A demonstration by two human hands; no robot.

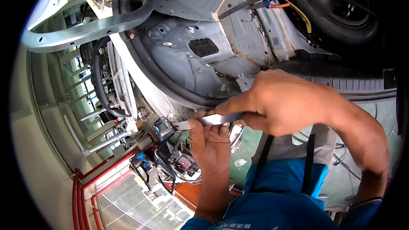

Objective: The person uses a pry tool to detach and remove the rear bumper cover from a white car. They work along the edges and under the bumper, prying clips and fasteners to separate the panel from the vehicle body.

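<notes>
A flat, shiny metal bar (pixel 214 119) lies slantwise across the edge of a white car body panel (pixel 168 105), near its black rubber door seal (pixel 164 76). My left hand (pixel 209 145) grips the bar toward its left end, thumb on the near side and fingertips behind. From the right, my right hand (pixel 285 102) is closed round the bar's other end, with a finger stretched along it. That hand hides the end, so the tool's exact kind does not show. The bar's left tip is close to a scuffed, dark-marked patch of the panel.
Beyond my hands opens the car's bare grey interior (pixel 183 68), with a black pad (pixel 203 47) inside. Pliers with orange and blue handles (pixel 277 2) lie at the far right, near a wheel (pixel 341 30). A boxy device with a display (pixel 186 162) stands left of my left forearm.
</notes>
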